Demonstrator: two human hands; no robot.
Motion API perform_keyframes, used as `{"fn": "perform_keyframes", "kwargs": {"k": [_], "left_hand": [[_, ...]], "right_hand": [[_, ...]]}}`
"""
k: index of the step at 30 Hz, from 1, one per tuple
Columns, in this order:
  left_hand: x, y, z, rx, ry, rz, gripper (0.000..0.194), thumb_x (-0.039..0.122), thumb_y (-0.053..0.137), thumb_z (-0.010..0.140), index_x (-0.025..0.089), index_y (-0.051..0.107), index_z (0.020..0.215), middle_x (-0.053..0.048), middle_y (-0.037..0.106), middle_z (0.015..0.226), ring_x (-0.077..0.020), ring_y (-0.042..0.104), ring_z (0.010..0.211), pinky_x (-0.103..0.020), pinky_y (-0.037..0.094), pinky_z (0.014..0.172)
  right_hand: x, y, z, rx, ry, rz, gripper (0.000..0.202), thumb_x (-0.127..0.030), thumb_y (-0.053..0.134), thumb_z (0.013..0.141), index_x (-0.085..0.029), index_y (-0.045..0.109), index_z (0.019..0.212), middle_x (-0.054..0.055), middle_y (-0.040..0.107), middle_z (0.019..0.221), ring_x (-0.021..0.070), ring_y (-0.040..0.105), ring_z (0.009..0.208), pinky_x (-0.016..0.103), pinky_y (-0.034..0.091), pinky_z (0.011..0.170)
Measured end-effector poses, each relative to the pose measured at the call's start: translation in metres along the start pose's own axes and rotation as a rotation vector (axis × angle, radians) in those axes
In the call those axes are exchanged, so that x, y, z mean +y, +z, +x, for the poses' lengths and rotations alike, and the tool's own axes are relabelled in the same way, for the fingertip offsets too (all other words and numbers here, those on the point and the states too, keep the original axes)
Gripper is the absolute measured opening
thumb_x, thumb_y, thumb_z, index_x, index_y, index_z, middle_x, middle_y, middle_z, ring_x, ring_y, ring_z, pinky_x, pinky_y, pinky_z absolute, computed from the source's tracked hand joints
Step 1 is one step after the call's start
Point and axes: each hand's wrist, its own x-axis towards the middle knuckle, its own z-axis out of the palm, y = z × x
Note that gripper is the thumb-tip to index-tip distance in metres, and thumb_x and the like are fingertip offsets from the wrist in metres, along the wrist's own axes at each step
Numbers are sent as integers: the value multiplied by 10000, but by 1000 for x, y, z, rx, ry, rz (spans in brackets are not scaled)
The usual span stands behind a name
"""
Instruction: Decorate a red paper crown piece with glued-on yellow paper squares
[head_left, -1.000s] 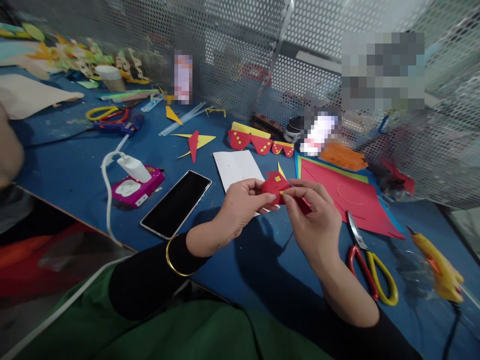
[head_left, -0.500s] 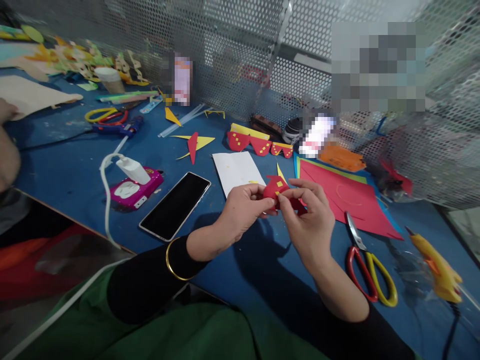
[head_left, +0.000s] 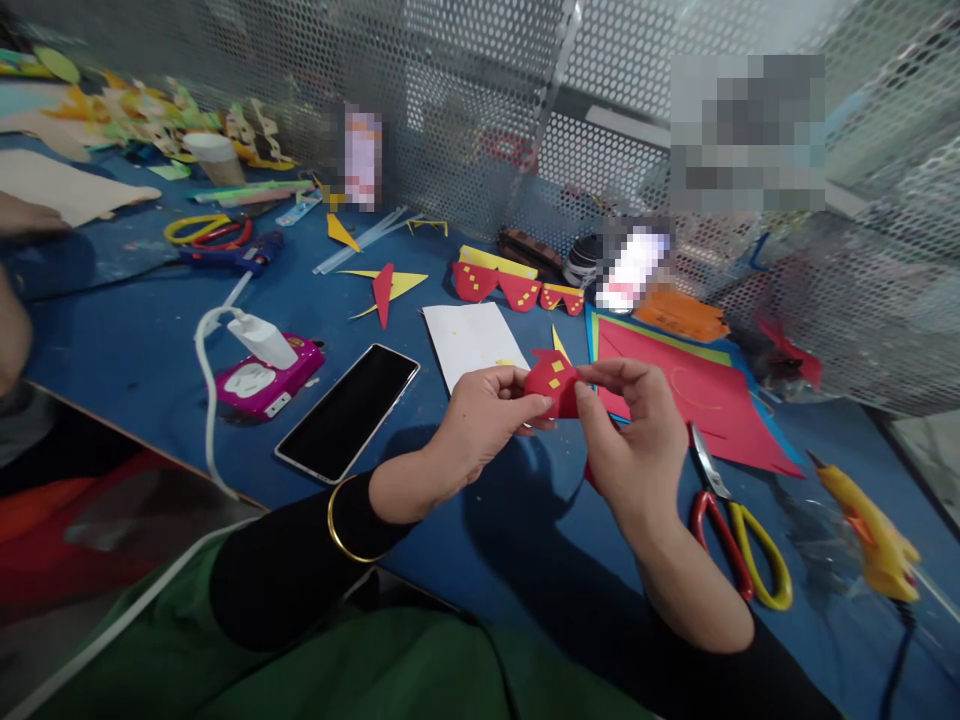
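Red paper piece (head_left: 551, 390) sits between both hands, raised above the table (head_left: 135, 320) at the near end of the white sheet (head_left: 465, 335). The left hand (head_left: 472, 425) pinches its left side; the right hand (head_left: 637, 440) has slid off the lower yellow square (head_left: 555, 383) and now grips the right edge, its fingers nearly closed. Both this and the upper yellow square (head_left: 557, 366) lie uncovered, so the lower one looks stuck in place. No brand, label or writing is readable; the phone (head_left: 349, 413) shows a dark screen.
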Motion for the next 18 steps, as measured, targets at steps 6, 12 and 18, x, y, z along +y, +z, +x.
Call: {"fn": "perform_keyframes", "kwargs": {"k": [6,12,18], "left_hand": [[-1,0,1,-5,14,37,51,157,736,770,143,724,817,-12,723,744,-119,697,655,-212,459,591],[-4,-3,3,4,46,-2,122,269,798,725,161,753,761,-4,711,777,-102,624,733,-222,468,698],[-5,-3,3,18,52,-24,139,261,831,661,165,750,721,-2,703,748,-109,591,693,-256,470,702]], "right_hand": [[2,-7,7,-99,193,97,145,-304,665,820,-219,650,935,33,728,837,218,707,800,352,531,654],[1,-11,8,-171,279,214,193,-301,687,814,-205,658,979,23,713,817,191,679,781,371,541,741],[0,-11,9,-183,298,235,207,-307,694,810,-199,659,983,24,705,818,188,669,778,363,536,735]]}}
